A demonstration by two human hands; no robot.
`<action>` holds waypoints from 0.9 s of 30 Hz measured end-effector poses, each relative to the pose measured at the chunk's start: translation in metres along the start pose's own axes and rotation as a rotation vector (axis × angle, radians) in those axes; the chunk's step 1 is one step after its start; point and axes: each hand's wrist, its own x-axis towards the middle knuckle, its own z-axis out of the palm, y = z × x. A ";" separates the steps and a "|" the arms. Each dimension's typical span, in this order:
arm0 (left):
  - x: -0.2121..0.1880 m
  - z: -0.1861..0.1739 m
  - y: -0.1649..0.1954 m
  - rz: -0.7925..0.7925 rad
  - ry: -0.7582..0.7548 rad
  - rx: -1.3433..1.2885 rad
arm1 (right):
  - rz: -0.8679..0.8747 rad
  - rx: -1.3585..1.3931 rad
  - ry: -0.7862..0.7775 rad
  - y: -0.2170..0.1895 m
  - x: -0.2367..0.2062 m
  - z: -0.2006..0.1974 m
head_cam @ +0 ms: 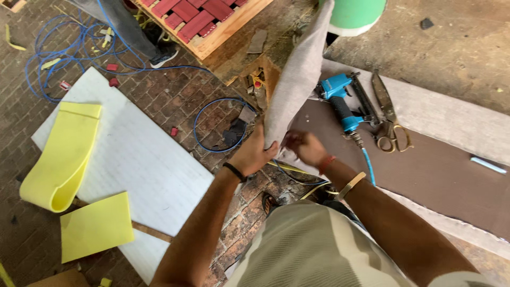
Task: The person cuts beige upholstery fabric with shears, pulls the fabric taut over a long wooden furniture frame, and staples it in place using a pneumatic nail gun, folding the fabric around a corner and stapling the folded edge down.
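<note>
In the head view, a grey fabric-covered panel [300, 74] is held upright on its lower end at the edge of a workbench [457, 42], its top leaning toward a green cylinder [353, 13] at the upper edge of the picture. The left hand [254, 154] is closed around the panel's lower left edge, with the fingers wrapped onto the cloth and a dark band worn at the wrist. The right hand [305, 147] is pressed against the panel's lower right corner, its fingers pinched together on the fabric there; whether anything else is held in it cannot be told. Just to the right of the panel, a blue pneumatic stapler [342, 101] is laid on a brown sheet [435, 175] with its blue hose [367, 165] running down toward the person, and a pair of large shears [388, 111] is set beside it. A pale blue marker [487, 165] is seen farther right. On the brick floor [175, 101] to the left, a white board [138, 159] is spread out, with a looped strip of yellow foam [61, 154] and a flat yellow foam piece [95, 226] resting on it. Blue cable [69, 48] is coiled beyond it, near a wooden frame with red webbing [204, 21].
</note>
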 end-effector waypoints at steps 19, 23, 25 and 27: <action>0.004 -0.015 0.046 -0.364 -0.121 0.002 | 0.214 -0.606 0.352 -0.011 0.056 -0.173; 0.004 -0.012 0.036 -0.320 -0.135 0.041 | 0.168 -0.507 0.194 -0.049 -0.027 -0.176; 0.004 -0.010 0.028 -0.320 -0.134 0.093 | -0.127 -0.138 0.235 -0.056 -0.073 -0.142; 0.005 -0.009 0.019 -0.215 -0.109 0.176 | 0.125 0.250 0.143 -0.055 -0.093 -0.092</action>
